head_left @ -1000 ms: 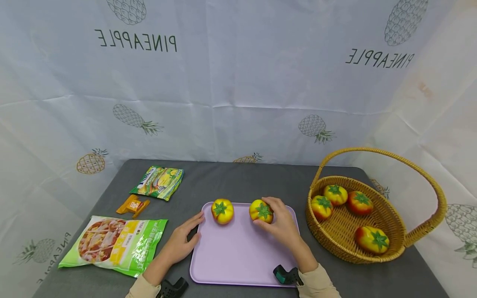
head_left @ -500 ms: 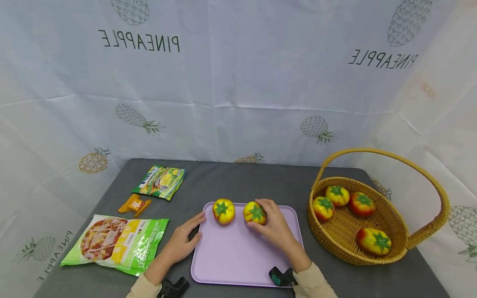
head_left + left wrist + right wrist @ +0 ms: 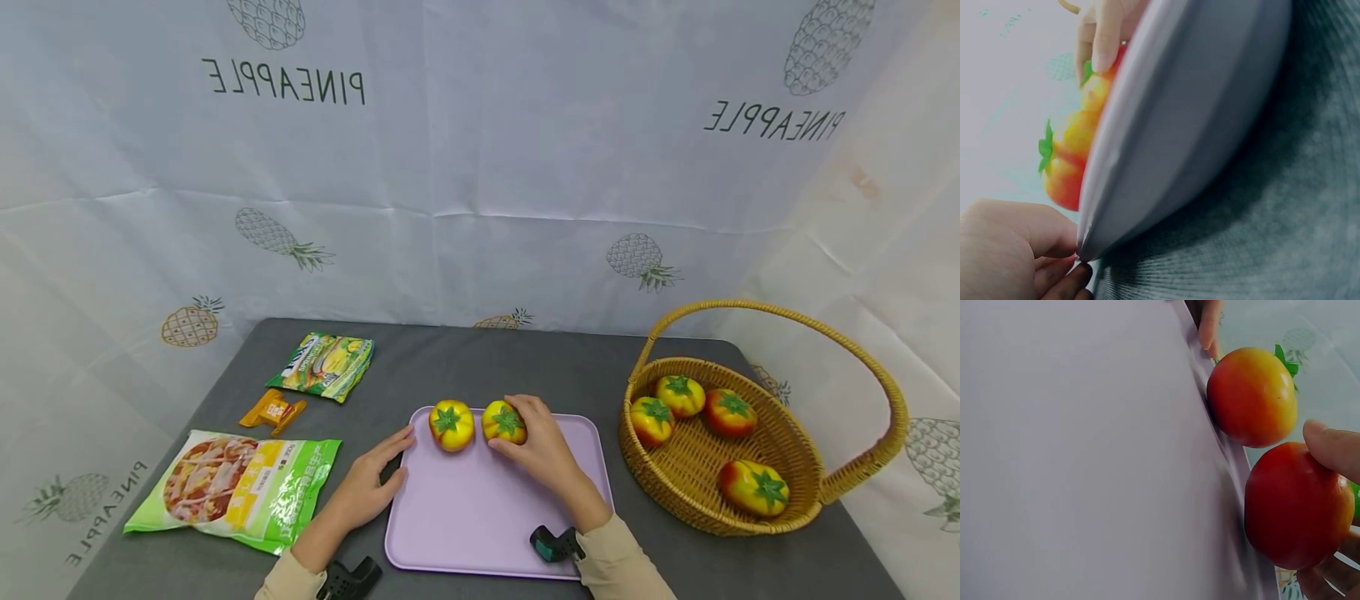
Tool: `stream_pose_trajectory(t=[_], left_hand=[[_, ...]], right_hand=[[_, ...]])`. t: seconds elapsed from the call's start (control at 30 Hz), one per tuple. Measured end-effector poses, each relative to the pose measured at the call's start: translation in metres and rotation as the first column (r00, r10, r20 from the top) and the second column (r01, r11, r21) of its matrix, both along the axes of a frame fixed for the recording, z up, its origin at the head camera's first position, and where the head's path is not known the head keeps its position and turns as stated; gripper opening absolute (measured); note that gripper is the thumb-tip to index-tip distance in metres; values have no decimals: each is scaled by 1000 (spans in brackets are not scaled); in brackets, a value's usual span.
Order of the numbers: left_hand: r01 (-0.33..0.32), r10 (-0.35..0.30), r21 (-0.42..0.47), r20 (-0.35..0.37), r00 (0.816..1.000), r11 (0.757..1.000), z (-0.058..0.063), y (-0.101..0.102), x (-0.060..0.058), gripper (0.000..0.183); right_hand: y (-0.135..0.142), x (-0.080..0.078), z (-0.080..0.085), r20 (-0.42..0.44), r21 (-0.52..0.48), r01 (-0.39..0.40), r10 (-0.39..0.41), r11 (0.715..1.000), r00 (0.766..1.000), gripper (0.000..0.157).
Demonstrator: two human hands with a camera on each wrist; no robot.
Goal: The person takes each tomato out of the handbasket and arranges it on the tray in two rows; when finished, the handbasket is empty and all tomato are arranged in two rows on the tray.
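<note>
My right hand (image 3: pixel 542 448) holds a yellow-and-red tomato (image 3: pixel 501 422) with a green leafy top, thumb on the near side and fingers on the far side. It is at the back of the lilac tray (image 3: pixel 480 517). Close to its left sits a second tomato (image 3: pixel 451 426); a narrow gap shows between them in the head view. In the right wrist view the held tomato (image 3: pixel 1297 506) shows its red side, below the other tomato (image 3: pixel 1252 397). My left hand (image 3: pixel 366 486) rests with loosely extended fingers at the tray's left edge, thumb and fingertips touching the rim (image 3: pixel 1094 206).
On the right stands a wicker basket (image 3: pixel 697 512) with a tall handle, holding several tomatoes. To the left lie a green-and-yellow packet (image 3: pixel 324 367), a small orange wrapped snack (image 3: pixel 273 412) and a large green food bag (image 3: pixel 232 487). A patterned curtain (image 3: pixel 480 167) hangs behind the table.
My right hand has brought its tomato leftward along the back of the tray, closer to the other tomato. My left hand has stayed at the tray's left edge.
</note>
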State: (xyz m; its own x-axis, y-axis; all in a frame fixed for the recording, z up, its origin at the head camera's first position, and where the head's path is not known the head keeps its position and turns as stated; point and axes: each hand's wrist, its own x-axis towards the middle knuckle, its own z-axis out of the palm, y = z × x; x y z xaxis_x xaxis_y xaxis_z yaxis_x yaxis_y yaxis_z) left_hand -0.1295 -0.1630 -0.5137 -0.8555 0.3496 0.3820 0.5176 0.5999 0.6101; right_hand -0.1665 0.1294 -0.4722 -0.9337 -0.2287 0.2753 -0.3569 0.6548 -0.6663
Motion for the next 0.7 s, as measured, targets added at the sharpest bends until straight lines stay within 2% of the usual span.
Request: stream_pose_trajectory(t=[0.2, 0.7], left_hand=[[-4, 4, -2, -22, 1000, 1000, 0, 1, 0, 46], [-7, 7, -5, 13, 1000, 1000, 1, 0, 0, 46]], right_hand=[[-2, -3, -2, -1, 9, 0, 0, 1000, 1000, 69], [-1, -5, -3, -3, 15, -26, 26, 1000, 1000, 71]])
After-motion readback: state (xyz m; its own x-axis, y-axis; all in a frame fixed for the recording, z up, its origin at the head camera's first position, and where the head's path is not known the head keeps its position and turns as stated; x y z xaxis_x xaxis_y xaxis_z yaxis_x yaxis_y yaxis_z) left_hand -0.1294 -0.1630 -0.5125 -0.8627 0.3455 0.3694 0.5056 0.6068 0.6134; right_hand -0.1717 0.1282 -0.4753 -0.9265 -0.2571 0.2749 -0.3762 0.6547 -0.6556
